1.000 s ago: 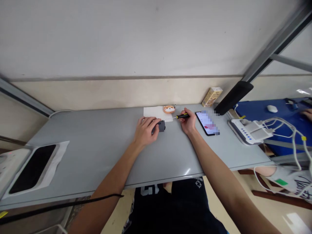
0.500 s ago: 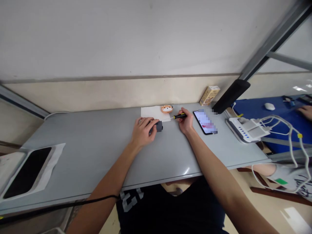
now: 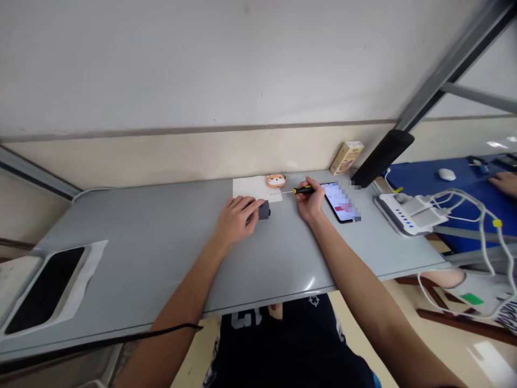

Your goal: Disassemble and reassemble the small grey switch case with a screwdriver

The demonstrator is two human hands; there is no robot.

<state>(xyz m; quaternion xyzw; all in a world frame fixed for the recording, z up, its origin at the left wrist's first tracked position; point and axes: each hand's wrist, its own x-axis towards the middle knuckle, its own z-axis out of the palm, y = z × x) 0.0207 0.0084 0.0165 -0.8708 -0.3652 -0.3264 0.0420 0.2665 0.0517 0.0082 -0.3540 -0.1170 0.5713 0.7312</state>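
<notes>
My left hand (image 3: pixel 238 218) is closed around a small dark grey box-shaped device (image 3: pixel 264 210) resting on the grey table. Its left part is hidden under my fingers. My right hand (image 3: pixel 311 200) grips the black and yellow handle of a screwdriver (image 3: pixel 304 190). The thin metal shaft points left, its tip over a white sheet of paper (image 3: pixel 246 186) and apart from the device. On the back right of the paper sits an orange and white animal-face item (image 3: pixel 276 180). Just right of my right hand lies a lit smartphone (image 3: pixel 337 202), partly pixelated.
A white power strip (image 3: pixel 399 215) with chargers and cables sits at the table's right end. Behind it are a black padded post (image 3: pixel 383 159) and a yellow carton (image 3: pixel 346 157). A black-screened device (image 3: pixel 46 291) lies far left. At the right, a person's hand (image 3: pixel 504 183) rests on a blue desk.
My right hand has drawn the screwdriver back to the right, and its tip has come away from the device. My left hand keeps its hold on the device.
</notes>
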